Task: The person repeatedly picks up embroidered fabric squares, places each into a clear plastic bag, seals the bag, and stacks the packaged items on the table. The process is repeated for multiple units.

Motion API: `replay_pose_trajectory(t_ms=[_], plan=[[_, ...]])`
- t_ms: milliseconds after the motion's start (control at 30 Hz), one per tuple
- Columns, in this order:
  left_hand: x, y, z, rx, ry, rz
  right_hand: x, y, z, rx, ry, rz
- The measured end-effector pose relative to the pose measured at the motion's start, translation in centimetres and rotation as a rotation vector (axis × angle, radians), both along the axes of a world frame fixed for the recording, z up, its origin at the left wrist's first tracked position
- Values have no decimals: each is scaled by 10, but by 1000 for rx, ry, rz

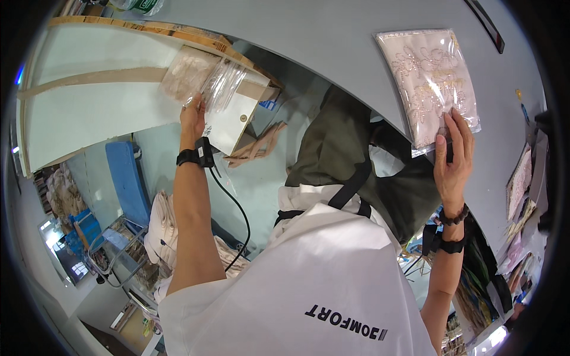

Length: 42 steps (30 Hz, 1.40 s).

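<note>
My left hand (193, 118) reaches to a pile on the white board at the left, its fingers pinched at the lower edge of a clear plastic bag (224, 84). Beside that bag, a clear-wrapped pale pink packet (189, 74) lies on the board. On the grey table to the right is a flat clear-wrapped pink cloth (433, 80) with beaded, embroidered flower patterns. My right hand (455, 151) rests on its lower right corner, fingers stretched out and thumb apart. What lies under the right fingertips is partly hidden.
The grey table (332, 38) runs across the top and right, with a dark flat object (487, 26) near its far edge. The white board (89, 113) has a wooden rim. Below stand a blue chair-like panel (127, 181) and folded cream cloths (160, 228). A black cable (237, 204) trails from my left wrist.
</note>
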<state>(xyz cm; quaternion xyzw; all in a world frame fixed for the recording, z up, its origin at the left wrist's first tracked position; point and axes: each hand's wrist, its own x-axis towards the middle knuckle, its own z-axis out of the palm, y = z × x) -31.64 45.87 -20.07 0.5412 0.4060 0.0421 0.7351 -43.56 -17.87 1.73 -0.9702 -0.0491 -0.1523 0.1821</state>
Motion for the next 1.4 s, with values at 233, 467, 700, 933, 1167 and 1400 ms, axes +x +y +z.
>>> replay_pose_trajectory(t_ms=[233,467,700,933,1167,1400], plan=[[8,8,2,-218,-297,94,-1,0,-1,-14,-6,6],[2,-34,9,-205,-205,174,1,2,1,-9,-9,5],[-18,-65,66,-440,-186,358,-3,-2,-5,-26,22,-15],[-73,-163,170,-228,-306,302,1,22,9,-99,-217,14],[-127,-283,238,-276,-779,-602,40,136,45,-76,-38,586],[-62,-143,55,797,-40,90,49,67,83,650,102,-107]])
